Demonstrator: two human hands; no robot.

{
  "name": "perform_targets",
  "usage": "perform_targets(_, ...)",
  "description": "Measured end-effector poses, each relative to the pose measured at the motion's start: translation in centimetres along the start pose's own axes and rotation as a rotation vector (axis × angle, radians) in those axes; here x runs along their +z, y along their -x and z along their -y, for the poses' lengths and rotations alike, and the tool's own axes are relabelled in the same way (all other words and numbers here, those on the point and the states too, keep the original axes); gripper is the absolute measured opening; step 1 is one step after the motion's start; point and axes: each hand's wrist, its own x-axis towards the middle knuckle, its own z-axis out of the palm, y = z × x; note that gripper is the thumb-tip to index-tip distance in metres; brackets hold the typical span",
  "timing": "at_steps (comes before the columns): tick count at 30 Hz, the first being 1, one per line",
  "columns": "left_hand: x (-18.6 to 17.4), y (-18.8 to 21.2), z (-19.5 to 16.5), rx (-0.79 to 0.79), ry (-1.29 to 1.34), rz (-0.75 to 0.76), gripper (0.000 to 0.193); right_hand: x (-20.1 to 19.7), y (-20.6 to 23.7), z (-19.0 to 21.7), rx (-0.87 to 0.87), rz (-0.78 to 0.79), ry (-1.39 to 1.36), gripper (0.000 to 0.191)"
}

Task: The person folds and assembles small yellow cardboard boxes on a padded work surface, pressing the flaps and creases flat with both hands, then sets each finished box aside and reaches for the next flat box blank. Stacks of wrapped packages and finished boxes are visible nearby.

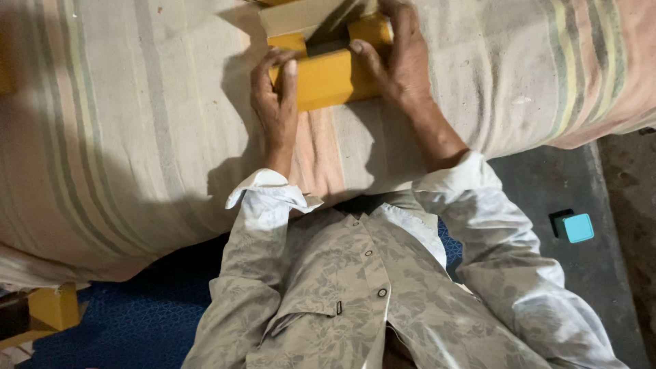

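Observation:
A yellow cardboard box (331, 75) lies on a striped cloth (137, 123) at the top middle of the head view, its pale flap (301, 15) open at the far side. My left hand (275, 96) presses on the box's left end, fingers curled over its edge. At the right end, my right hand (400, 58) grips the box, thumb on its top face and fingers reaching toward the opening. Both sleeves are pale and patterned.
The striped cloth covers a wide padded surface that ends near my body. A small turquoise block (577, 227) sits on the dark grey floor (547, 184) at the right. A yellow wooden piece (51, 307) and blue patterned fabric (143, 321) lie at lower left.

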Motion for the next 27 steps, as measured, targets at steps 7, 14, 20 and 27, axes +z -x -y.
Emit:
perform_targets(7, -0.6, -1.8, -0.5, 0.344, -0.527, 0.023, 0.104, 3.6, 1.4, -4.0, 0.038, -0.04, 0.372, 0.085)
perform_targets(14, -1.4, -3.0, -0.9, 0.174, -0.799, 0.34, 0.063, 1.3, 0.3, 0.8, 0.109, 0.099, 0.564, 0.092)
perform_targets(20, -1.2, -0.7, -1.0, 0.411, -0.734, 0.301, 0.047, 2.0, -0.8, 4.6, 0.156, 0.377, 0.628, 0.087)
perform_targets(27, -1.4, -0.3, -1.3, 0.299, -0.786, 0.279, 0.052, 8.6, -2.9, 5.2, -0.061, 0.521, 0.454, 0.084)
